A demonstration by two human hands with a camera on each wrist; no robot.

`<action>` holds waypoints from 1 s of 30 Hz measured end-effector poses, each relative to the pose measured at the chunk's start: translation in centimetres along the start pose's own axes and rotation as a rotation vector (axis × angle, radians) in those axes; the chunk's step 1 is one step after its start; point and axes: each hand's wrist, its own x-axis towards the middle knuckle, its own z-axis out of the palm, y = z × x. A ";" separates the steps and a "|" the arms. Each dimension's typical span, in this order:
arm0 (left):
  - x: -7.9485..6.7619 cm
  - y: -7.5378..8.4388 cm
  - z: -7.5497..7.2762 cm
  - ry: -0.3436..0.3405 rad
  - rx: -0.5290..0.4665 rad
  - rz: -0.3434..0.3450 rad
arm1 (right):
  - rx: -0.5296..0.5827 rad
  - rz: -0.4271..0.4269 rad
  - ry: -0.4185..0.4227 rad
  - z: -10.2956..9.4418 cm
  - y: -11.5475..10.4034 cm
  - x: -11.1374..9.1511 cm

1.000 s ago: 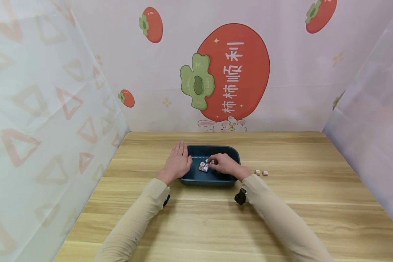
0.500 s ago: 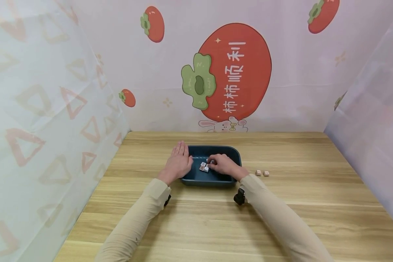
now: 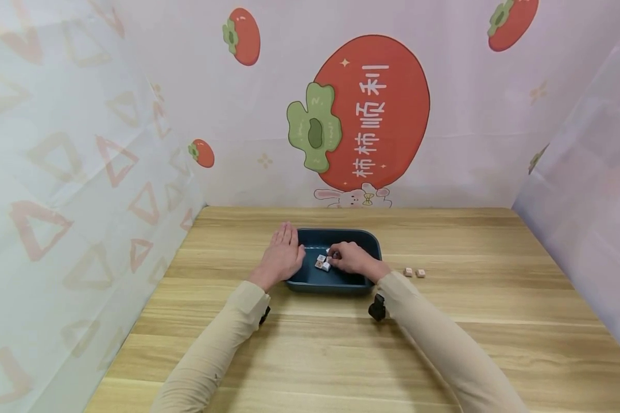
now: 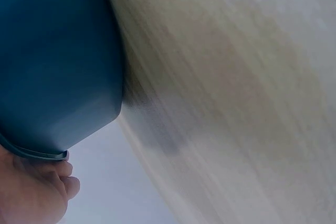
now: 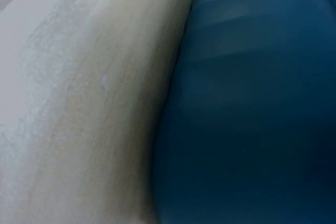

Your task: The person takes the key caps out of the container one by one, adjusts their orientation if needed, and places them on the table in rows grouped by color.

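A dark blue rectangular tray (image 3: 310, 281) stands on the wooden table. My left hand (image 3: 281, 258) lies along its left rim with the fingers straight; in the left wrist view some fingertips (image 4: 71, 184) show at the tray's edge. Inside the tray, my right hand (image 3: 353, 259) reaches in from the right with curled fingers, thumb and index finger pinching a small white keycap-like block (image 3: 336, 254) with dark marks. Several similar blocks (image 3: 321, 259) sit close together just left of those fingertips, partly covered by them. The right wrist view shows only the tray's outer side (image 5: 247, 103) and table.
Two more small blocks, one (image 3: 408, 272) beside the other (image 3: 421, 273), lie on the table to the right of the tray. Behind the table (image 3: 310, 344) hangs a printed cloth (image 3: 460, 143), with cloth walls on both sides.
The head view shifts very slightly. My left hand stays on the rim, and my right hand stays at the blocks with only small finger movement.
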 end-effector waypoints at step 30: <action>0.3 -0.1 0.6 0.038 0.019 -0.004 | 0.069 -0.052 0.029 -1.3 0.0 -1.7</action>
